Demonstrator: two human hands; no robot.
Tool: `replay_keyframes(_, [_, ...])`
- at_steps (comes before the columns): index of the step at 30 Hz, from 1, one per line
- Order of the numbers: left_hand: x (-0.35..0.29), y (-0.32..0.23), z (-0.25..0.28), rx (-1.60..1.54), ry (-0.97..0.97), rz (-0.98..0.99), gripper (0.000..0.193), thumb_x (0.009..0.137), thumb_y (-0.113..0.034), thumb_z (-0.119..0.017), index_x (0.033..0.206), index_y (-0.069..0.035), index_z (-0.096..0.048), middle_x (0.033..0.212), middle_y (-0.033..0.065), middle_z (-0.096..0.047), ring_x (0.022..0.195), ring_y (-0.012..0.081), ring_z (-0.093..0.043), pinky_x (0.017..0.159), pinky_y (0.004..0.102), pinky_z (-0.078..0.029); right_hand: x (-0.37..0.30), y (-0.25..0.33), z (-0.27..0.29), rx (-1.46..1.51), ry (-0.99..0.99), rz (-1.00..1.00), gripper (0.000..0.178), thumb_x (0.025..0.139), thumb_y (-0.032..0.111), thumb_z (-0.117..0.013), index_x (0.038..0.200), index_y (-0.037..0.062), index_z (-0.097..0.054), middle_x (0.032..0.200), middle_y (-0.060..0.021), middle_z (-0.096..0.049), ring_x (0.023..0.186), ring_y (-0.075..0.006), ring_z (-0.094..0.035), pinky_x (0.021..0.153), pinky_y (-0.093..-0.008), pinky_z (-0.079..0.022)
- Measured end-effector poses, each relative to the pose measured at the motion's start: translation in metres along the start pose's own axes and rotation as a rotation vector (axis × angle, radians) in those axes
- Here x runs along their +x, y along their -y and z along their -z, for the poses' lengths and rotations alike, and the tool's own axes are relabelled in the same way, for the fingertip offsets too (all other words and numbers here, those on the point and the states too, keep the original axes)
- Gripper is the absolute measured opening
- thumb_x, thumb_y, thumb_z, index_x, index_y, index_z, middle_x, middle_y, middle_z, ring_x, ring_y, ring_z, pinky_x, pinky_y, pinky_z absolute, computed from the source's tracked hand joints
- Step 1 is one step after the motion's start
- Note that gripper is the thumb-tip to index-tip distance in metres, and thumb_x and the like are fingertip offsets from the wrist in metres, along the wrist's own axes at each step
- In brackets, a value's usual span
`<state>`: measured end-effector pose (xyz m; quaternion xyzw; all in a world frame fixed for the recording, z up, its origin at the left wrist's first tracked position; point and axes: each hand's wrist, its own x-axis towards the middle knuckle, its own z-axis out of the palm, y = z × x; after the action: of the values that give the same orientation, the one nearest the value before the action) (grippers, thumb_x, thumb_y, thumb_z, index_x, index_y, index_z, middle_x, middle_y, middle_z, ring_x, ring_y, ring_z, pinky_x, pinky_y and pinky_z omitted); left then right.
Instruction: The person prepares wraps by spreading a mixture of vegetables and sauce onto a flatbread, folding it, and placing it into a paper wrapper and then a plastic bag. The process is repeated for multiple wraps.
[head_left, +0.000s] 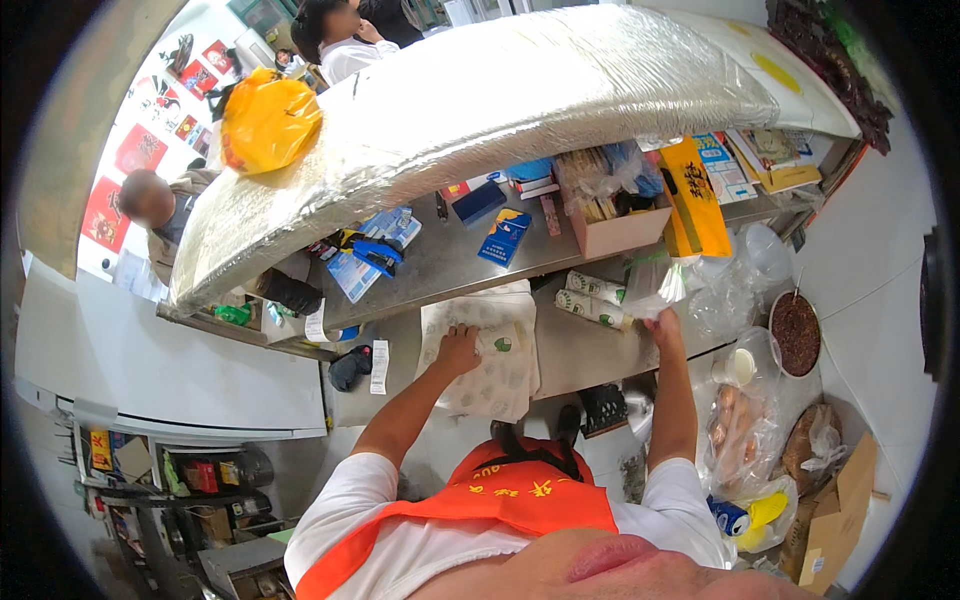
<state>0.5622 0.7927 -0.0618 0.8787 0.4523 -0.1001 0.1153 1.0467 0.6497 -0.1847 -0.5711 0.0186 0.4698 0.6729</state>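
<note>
My left hand (459, 350) is closed round the left end of a paper-wrapped roll (502, 339) with a green mark. That roll lies on a stack of printed white wrapping paper (488, 392) on the metal worktop. To the right, my right hand (662, 328) pinches the lower end of clear plastic bags (652, 285). Between my hands, two similar wrapped rolls (594, 309) lie side by side near the shelf; their right ends are close to the bags.
A foil-covered counter top (480, 90) arches over the shelf, which holds a pink box (618, 228) and a blue packet (504, 237). At right stand a bowl of dark red-brown food (796, 335) and a bag of sausage-like food (738, 430). People are beyond the counter.
</note>
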Motion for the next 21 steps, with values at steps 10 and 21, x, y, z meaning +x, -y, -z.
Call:
replay_keyframes(10, [0.007, 0.004, -0.012, -0.083, -0.072, -0.058, 0.061, 0.072, -0.024, -0.073, 0.127, -0.008, -0.051, 0.125, 0.0171, -0.050, 0.120, 0.0386, -0.046, 0.094, 0.0521, -0.045, -0.082, 0.036, 0.012, -1.123, -0.629, 0.519, 0.032, 0.090, 0.033, -0.051, 0.099, 0.0072, -0.068, 0.097, -0.0214, -0.068, 0.089, -0.0410, -0.065, 0.072, -0.0496, -0.051])
replay_keyframes(21, [0.016, 0.009, -0.009, -0.044, -0.060, -0.043, 0.057, 0.080, -0.020, -0.065, 0.132, -0.005, -0.049, 0.130, 0.0197, -0.050, 0.121, 0.0387, -0.048, 0.097, 0.0531, -0.043, -0.098, 0.027, 0.045, -1.093, -0.664, 0.548, 0.037, 0.088, 0.033, -0.049, 0.096, 0.0034, -0.069, 0.095, -0.0253, -0.067, 0.094, -0.0463, -0.062, 0.081, -0.0526, -0.049])
